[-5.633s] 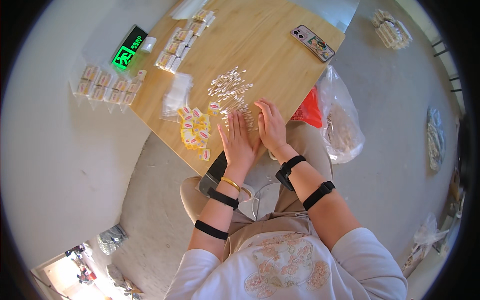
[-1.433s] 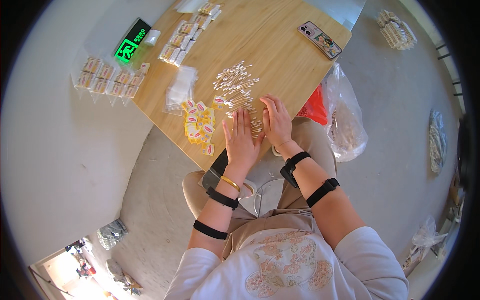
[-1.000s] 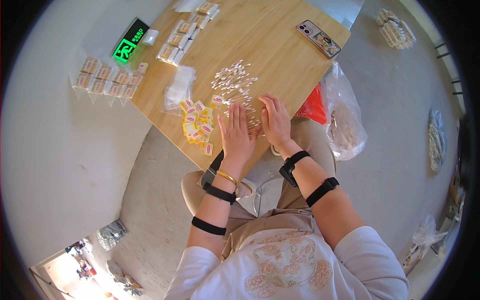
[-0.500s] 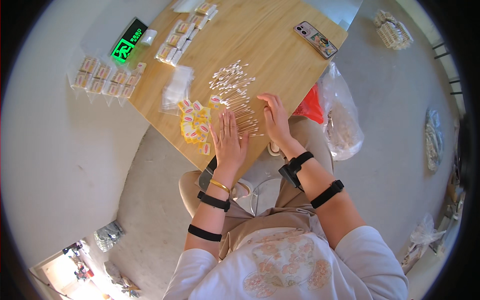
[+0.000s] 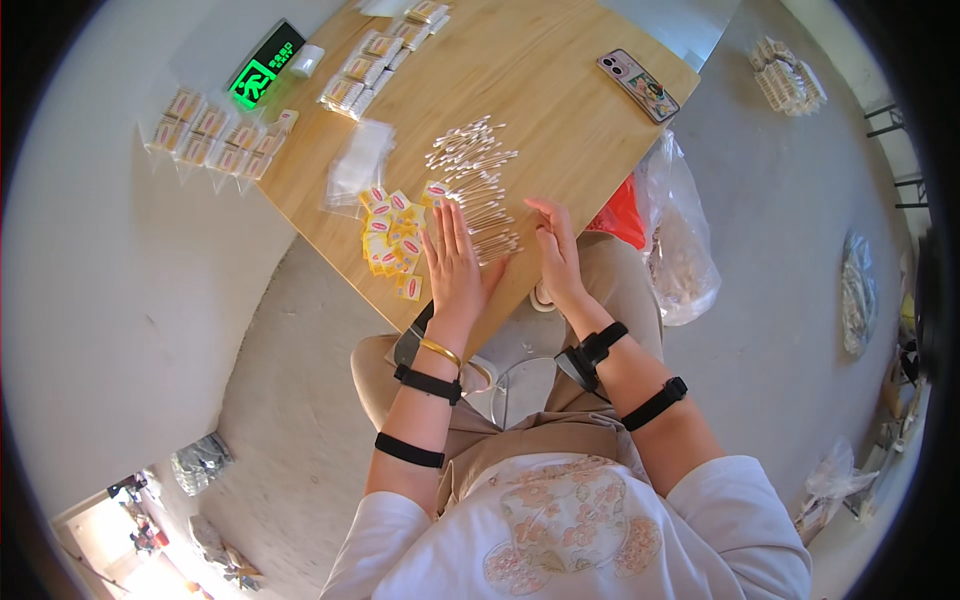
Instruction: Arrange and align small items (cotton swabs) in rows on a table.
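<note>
A spread of cotton swabs (image 5: 484, 197) lies on the wooden table between my two hands, the nearer ones roughly side by side. My left hand (image 5: 458, 265) is open, its fingers stretched out, along the left side of the swabs. To their right, my right hand (image 5: 559, 255) stands on edge with fingers extended and slightly bent, nothing visible in it. Small yellow-and-white cards (image 5: 392, 235) are heaped left of my left hand. Just beyond the cards are clear plastic bags (image 5: 360, 163).
Packed swab bundles (image 5: 372, 62) line the table's far left. More packs (image 5: 214, 137) sit by a green lit sign (image 5: 265, 65). A phone (image 5: 638, 86) rests at the far right. Plastic bags (image 5: 682, 240) hang or stand beside the table's right edge.
My left hand has tilted more on edge against the swabs, whose near ends now lie closer together. My right hand has shifted slightly right and towards me. The view has shifted slightly.
</note>
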`<state>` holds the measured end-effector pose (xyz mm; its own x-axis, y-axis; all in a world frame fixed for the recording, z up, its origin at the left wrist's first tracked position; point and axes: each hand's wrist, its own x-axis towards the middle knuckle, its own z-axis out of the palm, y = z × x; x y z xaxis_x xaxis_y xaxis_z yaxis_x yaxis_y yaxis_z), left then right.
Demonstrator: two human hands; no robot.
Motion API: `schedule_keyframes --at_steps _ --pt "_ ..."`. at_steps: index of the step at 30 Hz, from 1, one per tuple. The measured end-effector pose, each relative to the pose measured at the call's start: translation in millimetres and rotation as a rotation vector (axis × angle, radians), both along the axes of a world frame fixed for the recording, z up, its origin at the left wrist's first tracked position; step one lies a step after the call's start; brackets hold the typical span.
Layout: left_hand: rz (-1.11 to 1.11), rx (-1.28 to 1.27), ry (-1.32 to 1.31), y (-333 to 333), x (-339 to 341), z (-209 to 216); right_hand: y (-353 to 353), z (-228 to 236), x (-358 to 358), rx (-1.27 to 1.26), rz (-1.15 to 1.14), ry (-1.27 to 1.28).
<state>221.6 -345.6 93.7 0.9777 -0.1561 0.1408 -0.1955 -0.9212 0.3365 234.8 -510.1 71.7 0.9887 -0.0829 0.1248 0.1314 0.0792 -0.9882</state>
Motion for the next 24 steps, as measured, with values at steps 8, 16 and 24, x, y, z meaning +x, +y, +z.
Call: schedule_keyframes --at_steps 8,16,24 --pt "0.038 -0.204 -0.019 11.7 -2.8 -6.8 0.2 4.3 2.0 0.013 0.016 0.017" --pt "0.078 -0.788 -0.057 -11.0 10.5 -17.4 10.2 6.7 27.2 -0.305 0.098 -0.13" --pt "0.073 -0.857 -0.034 -30.6 18.2 -26.8 29.9 4.7 26.5 -0.277 0.166 -0.238"
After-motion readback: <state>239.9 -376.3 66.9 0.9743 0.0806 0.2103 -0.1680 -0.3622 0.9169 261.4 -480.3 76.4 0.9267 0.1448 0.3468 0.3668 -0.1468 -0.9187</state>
